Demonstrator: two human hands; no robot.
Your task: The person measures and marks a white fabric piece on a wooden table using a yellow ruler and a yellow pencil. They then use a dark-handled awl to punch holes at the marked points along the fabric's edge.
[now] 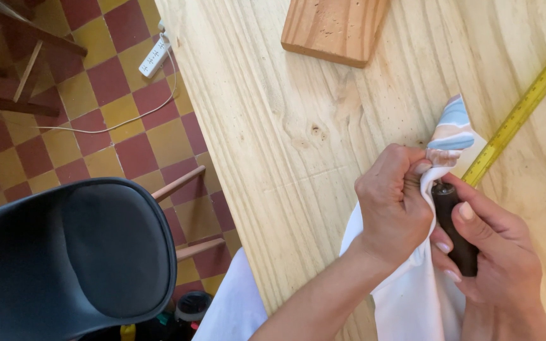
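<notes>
My left hand (394,205) is closed around a bunch of white cloth (412,297) with a blue and tan printed tip (453,129), pinching it near the top. My right hand (497,256) grips a tool with a dark brown handle (453,227), held upright beside the left hand. The tool's metal end is wrapped in the cloth and hidden. Both hands work over a pale wooden tabletop (285,113).
A yellow tape measure (522,110) lies diagonally on the table at right. A reddish wooden board (333,28) rests at the table's far edge. A black chair (71,252) stands at left on red and yellow floor tiles, with a white power strip (155,57) and cable.
</notes>
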